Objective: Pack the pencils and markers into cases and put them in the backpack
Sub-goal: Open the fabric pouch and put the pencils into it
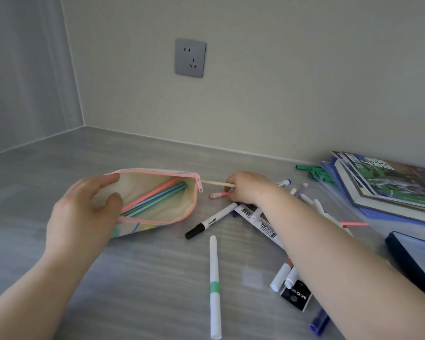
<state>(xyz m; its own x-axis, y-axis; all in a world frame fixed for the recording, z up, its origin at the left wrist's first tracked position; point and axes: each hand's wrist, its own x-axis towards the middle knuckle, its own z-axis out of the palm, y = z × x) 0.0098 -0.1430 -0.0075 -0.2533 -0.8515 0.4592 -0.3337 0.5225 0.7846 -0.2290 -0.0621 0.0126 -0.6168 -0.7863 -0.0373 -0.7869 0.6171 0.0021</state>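
Pencil case (168,212), cream fabric with a pink zip, lay on its side on the grey bench (133,278), its mouth gaping wide toward the camera. Inside it rested a few pencils (155,198) (one pink, the others teal and green), slanting from the near corner toward the zip end. The left hand (84,212) gripped the case's left end, fingers curled over the far rim and thumb on the near rim, keeping it open. The right hand (248,187) was just beside the zip pull, pinching a yellow pencil (217,184) whose tip pointed at the opening; a pink pencil (219,195) poked out from under its fingers. Loose markers lay scattered beneath the right forearm, among them a black-capped marker (211,223) and a white marker (214,285) with a green band. A stack of books (390,187) lay at the right, against the wall.
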